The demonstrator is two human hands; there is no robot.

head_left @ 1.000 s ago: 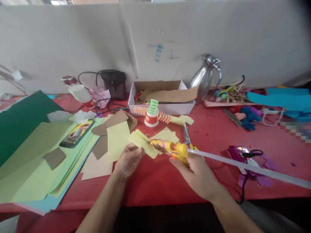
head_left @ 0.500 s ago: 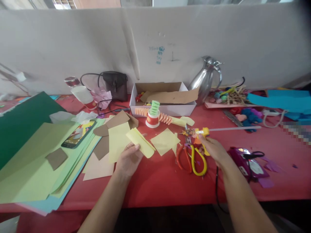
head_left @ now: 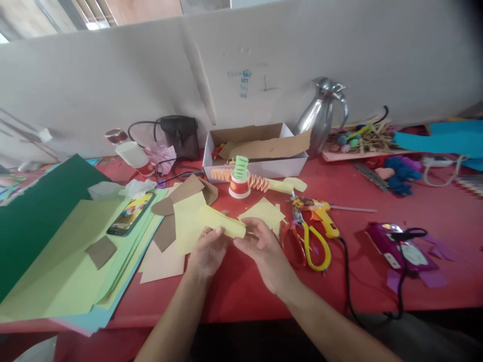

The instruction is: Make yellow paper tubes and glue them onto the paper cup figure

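Note:
A rolled piece of yellow paper (head_left: 223, 221) is held between my two hands above the red table. My left hand (head_left: 209, 251) grips its underside with the thumb on top. At the right end, the fingers of my right hand (head_left: 262, 251) close on the paper's edge. Just beyond stands a red and white paper cup (head_left: 239, 187) with a green folded paper spring (head_left: 241, 167) on top and orange folded strips at its sides. To the right lie a yellow glue gun (head_left: 323, 216) with a glue stick and pliers (head_left: 317, 246) with red and yellow handles.
Yellow sheets (head_left: 264, 213) and brown pieces (head_left: 166, 234) lie around my hands. Left are stacked coloured papers with a phone (head_left: 130, 214). Behind stand a white box (head_left: 260, 168), a black bag (head_left: 181, 138) and a steel jug (head_left: 320, 113). A purple device (head_left: 398, 251) with a cable sits right.
My right hand has let go of the glue gun, which now lies on the table, and has moved left to take the right end of the yellow paper. The paper is more closely rolled.

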